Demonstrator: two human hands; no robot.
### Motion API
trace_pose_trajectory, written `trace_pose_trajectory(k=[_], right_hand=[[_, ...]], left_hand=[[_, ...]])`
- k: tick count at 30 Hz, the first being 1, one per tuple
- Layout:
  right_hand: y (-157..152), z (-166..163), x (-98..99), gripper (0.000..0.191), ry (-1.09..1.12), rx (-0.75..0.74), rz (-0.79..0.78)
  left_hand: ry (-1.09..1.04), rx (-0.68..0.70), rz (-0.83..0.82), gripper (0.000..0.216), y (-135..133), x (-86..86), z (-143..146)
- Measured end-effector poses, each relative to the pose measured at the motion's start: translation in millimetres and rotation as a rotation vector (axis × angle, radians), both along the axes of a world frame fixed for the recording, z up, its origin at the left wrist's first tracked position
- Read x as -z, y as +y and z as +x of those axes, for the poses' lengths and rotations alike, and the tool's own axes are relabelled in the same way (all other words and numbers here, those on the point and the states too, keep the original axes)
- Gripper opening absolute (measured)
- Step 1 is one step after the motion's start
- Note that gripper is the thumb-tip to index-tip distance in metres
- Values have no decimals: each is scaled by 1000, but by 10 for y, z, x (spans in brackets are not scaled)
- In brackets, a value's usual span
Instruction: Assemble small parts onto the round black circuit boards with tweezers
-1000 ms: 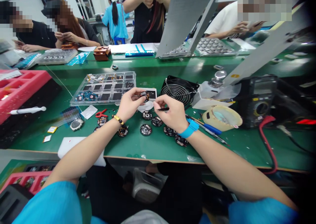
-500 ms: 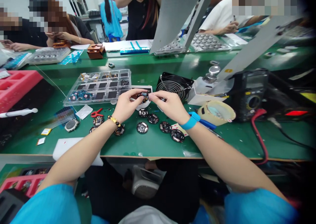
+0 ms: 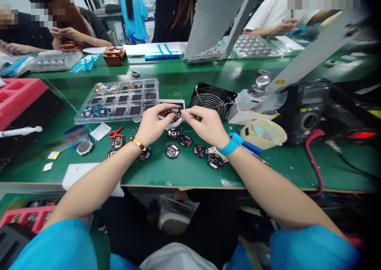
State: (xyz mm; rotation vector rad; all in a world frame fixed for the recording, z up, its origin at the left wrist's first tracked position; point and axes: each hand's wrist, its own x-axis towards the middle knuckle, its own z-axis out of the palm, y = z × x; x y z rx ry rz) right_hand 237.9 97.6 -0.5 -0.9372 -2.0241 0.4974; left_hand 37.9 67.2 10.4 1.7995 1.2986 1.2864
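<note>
My left hand (image 3: 154,122) pinches a small round black watch module (image 3: 173,113) above the green bench. My right hand (image 3: 206,125) is closed round a thin dark tool (image 3: 196,117), whose tip meets the module. Below the hands several more round modules (image 3: 185,140) lie in a loose row on the bench. A clear compartment tray (image 3: 119,100) with small parts sits just behind my left hand. A white-framed black card (image 3: 172,103) lies under the held module.
A black fan (image 3: 212,100), a white dispenser (image 3: 253,99), a tape roll (image 3: 263,132) and a multimeter (image 3: 306,111) with a red lead (image 3: 312,159) stand at the right. Red snips (image 3: 116,133), a watch case (image 3: 85,147) and white foam (image 3: 79,172) lie left. Other people work across the bench.
My right hand moved left until the tool tip reached the module in my left hand. Both hands sank slightly toward the bench.
</note>
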Motion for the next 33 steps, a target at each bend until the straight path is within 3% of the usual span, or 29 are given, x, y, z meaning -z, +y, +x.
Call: trace_pose_trajectory(k=[24, 33], right_hand=[[-55, -57, 67, 21, 24, 81, 34], [5, -45, 146, 14, -8, 144, -25]], left_hand=[[102, -95, 116, 22, -94, 59, 121], [123, -52, 104, 23, -38, 145, 144]])
